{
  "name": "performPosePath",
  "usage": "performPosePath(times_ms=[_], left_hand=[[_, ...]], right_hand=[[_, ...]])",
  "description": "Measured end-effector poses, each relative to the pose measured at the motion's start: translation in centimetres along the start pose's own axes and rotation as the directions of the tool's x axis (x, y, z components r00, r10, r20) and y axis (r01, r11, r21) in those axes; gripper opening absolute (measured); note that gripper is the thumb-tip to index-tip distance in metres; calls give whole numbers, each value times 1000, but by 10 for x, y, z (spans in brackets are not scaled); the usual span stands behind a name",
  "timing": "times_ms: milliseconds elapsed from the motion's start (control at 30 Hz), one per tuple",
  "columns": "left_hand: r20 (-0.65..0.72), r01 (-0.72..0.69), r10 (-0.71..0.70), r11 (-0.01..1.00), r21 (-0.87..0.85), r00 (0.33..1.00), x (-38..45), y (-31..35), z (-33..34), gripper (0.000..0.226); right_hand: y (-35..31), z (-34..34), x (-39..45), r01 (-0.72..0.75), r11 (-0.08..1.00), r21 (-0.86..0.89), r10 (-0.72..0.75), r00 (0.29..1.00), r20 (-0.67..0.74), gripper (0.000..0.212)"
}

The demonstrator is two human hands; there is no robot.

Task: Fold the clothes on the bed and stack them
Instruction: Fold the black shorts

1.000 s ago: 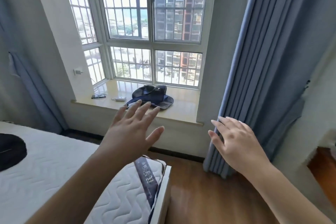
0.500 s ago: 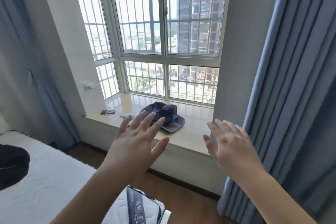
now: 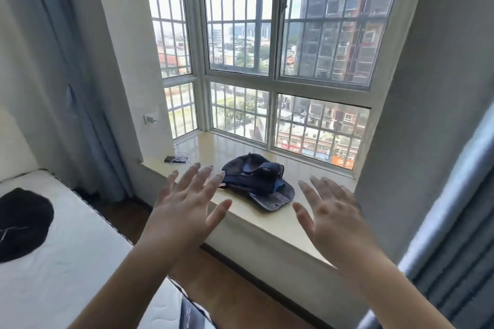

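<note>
A crumpled dark blue garment (image 3: pixel 260 181) lies on the cream window ledge (image 3: pixel 270 219) ahead. My left hand (image 3: pixel 187 205) is stretched out, fingers spread, just left of the garment and in front of it, holding nothing. My right hand (image 3: pixel 334 216) is also spread and empty, to the garment's right. A black piece of clothing (image 3: pixel 22 224) lies on the white mattress (image 3: pixel 74 262) at the left edge.
A large barred window (image 3: pixel 267 48) rises behind the ledge. Blue curtains hang at the right (image 3: pixel 454 235) and left (image 3: pixel 66 88). A phone with a cable (image 3: pixel 175 159) rests on the ledge's left end. Wooden floor (image 3: pixel 227 294) runs between mattress and ledge.
The view has come closer to the window ledge and turned up and left. Both hands stay spread and now sit on either side of the blue garment.
</note>
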State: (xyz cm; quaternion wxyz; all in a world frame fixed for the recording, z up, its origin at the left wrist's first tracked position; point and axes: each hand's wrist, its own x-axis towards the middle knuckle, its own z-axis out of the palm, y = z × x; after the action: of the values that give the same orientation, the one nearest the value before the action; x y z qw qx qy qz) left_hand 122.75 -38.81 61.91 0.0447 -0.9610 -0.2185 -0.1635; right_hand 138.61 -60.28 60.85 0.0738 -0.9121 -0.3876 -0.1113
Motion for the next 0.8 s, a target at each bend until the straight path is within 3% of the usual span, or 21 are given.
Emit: performPosePath(times_ms=[233,467,800], left_hand=[[-4,64,-64,998,-20,998,74,-31,23,75],[16,191,-193,978,85,981,111,-71,57,72],[-27,486,-491,852,194,871,185,-89,94,74]], right_hand=[[-8,19,103,65,998,-1,-65,998,-26,59],[-33,67,197,224,974,44,-225,974,10,61],[-61,127,343,530,822,208,-541,841,-4,64]])
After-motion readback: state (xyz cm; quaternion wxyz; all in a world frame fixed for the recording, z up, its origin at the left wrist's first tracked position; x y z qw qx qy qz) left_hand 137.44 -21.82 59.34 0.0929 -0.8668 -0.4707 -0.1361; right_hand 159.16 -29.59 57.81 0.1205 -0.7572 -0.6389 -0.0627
